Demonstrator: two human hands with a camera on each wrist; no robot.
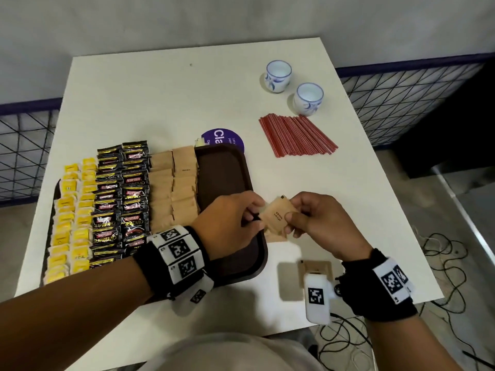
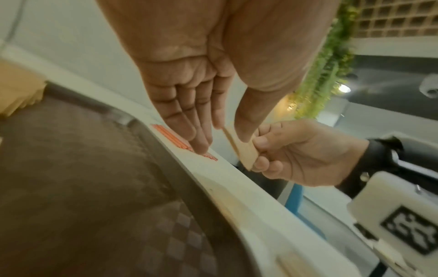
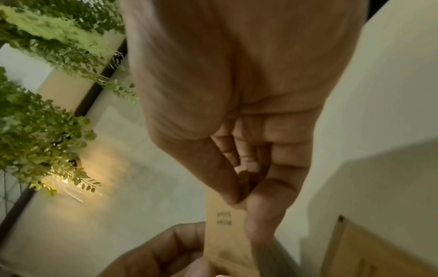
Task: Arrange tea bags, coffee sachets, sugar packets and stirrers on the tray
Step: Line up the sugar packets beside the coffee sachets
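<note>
While your left hand (image 1: 233, 218) and right hand (image 1: 313, 215) both pinch flat brown paper sugar packet (image 1: 276, 214), packet hangs above near right rim of dark brown plastic tray (image 1: 227, 172). Red stirrers (image 1: 297, 135) lie loose on white table (image 1: 160, 97), well apart from tray.

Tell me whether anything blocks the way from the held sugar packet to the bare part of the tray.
Nothing visible does. Both the left hand and right hand pinch the sugar packet just above the tray at its right edge, and the bare brown strip beside the sugar rows lies open.
</note>
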